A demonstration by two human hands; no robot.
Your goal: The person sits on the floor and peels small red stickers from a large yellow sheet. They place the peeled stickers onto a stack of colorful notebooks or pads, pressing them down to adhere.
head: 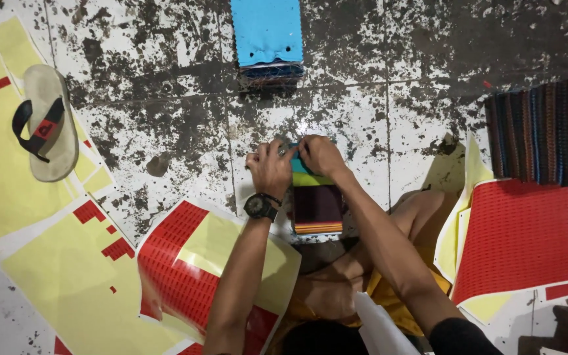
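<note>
A small stack of fabric swatches lies on the floor in front of me, its top piece dark maroon with a green and a teal piece showing at the far end. My left hand, with a black watch on the wrist, and my right hand meet at the far end of the stack. Both pinch the teal end of it with the fingertips. My bare knee is just right of the stack.
A blue-topped pile of swatches lies farther ahead. Red sticker sheets on yellow backing lie right, more sheets and yellow backing papers left. A sandal sits far left. A row of dark striped swatches is at right.
</note>
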